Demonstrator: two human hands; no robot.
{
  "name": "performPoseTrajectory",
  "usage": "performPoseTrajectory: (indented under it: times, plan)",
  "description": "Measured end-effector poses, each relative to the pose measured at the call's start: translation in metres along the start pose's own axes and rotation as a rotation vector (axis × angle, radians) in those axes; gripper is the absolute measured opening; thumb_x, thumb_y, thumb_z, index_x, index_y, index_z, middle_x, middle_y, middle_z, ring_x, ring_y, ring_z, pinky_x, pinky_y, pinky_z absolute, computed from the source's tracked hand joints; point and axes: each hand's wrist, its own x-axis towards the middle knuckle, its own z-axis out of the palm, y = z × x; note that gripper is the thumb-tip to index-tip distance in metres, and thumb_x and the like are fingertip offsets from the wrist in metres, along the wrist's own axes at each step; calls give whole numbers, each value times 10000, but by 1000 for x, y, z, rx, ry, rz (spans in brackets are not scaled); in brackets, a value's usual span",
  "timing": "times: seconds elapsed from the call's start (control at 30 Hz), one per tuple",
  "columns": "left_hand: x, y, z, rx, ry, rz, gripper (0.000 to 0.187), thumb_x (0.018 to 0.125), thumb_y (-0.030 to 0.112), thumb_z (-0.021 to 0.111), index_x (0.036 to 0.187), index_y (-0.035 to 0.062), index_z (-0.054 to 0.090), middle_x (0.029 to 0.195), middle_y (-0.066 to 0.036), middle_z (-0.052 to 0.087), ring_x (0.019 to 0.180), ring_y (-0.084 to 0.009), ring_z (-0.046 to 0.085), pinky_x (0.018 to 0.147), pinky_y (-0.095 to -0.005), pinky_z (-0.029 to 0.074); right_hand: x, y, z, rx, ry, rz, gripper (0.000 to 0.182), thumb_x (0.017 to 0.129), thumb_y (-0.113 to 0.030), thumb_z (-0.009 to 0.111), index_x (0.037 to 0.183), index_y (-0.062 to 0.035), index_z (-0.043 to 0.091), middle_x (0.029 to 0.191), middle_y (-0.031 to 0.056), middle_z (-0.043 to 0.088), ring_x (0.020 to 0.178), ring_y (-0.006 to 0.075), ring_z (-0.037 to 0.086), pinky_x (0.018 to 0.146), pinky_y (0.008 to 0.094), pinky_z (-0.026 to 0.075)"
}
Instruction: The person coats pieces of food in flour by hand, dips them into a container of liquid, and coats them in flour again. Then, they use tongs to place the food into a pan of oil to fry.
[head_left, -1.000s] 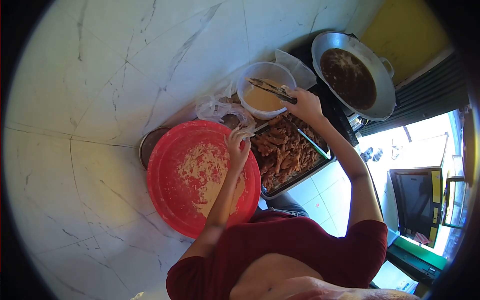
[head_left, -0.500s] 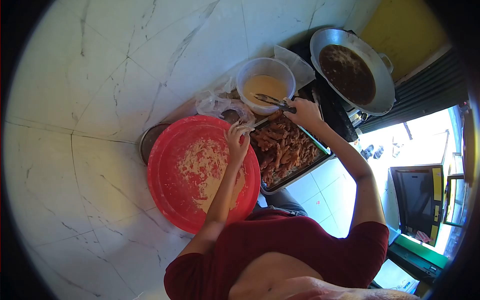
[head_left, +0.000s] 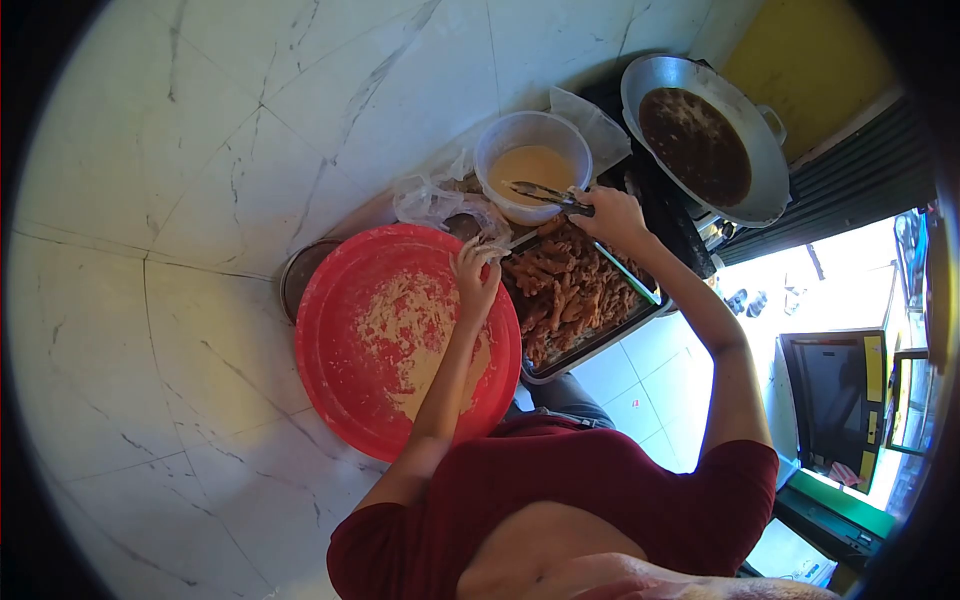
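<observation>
My right hand (head_left: 612,216) is closed round the handle of dark tongs (head_left: 545,194), whose tips reach over the tan liquid in a clear plastic tub (head_left: 488,150). My left hand (head_left: 474,275) is at the rim of a red basin (head_left: 330,340), next to a crumpled clear plastic bag (head_left: 425,202); its fingers are bent, and what they hold is too small to make out. Pale flour, partly clumped, lies in the basin. Between my arms, a metal tray holds brown chicken feet (head_left: 560,290).
A large wok (head_left: 745,205) of dark brown liquid stands at the upper right on a black stove. Behind the basin is a round metal lid or pan (head_left: 292,285). Marbled tiles (head_left: 200,200) fill the left side. A dark screen-fronted cabinet (head_left: 835,400) stands at the right.
The tongs and my right hand have shifted very slightly. The red basin's far rim sits a little higher in view. My left hand stays at the rim.
</observation>
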Motion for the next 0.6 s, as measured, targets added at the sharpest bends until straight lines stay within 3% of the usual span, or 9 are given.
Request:
performPoseTrajectory:
  times: [0.23, 0.47, 0.53, 0.6]
  plan:
    - [0, -1, 1, -9, 21, 21, 133, 827, 130, 557, 934, 153, 633, 1037, -5, 582, 1209, -257, 395, 1041, -521, 137, 18, 3, -7, 9, 83, -13, 367, 708, -349, 663, 991, -116, 667, 833, 135, 639, 793, 309, 628, 704, 423, 499]
    - [0, 3, 0, 20, 24, 21, 133, 831, 132, 553, 939, 150, 629, 1031, -7, 587, 1210, -253, 395, 1038, -536, 135, 18, 1, -7, 9, 29, 28, 406, 702, -381, 674, 1012, -118, 662, 885, 119, 642, 833, 296, 623, 738, 410, 492]
    - [0, -1, 1, 52, 19, 35, 154, 846, 151, 554, 985, 144, 620, 1058, -11, 585, 1209, -257, 397, 1040, -517, 157, 12, 3, 2, 48, 91, -13, 361, 694, -367, 675, 940, -102, 678, 880, 132, 647, 824, 309, 626, 741, 418, 496]
    - [-2, 0, 1, -28, 12, 34, 182, 866, 181, 545, 1034, 145, 606, 1111, -18, 569, 1216, -256, 393, 1045, -519, 150, 10, 5, 0, 49, 27, 47, 392, 690, -382, 681, 962, -100, 675, 920, 131, 648, 864, 305, 621, 770, 410, 489]
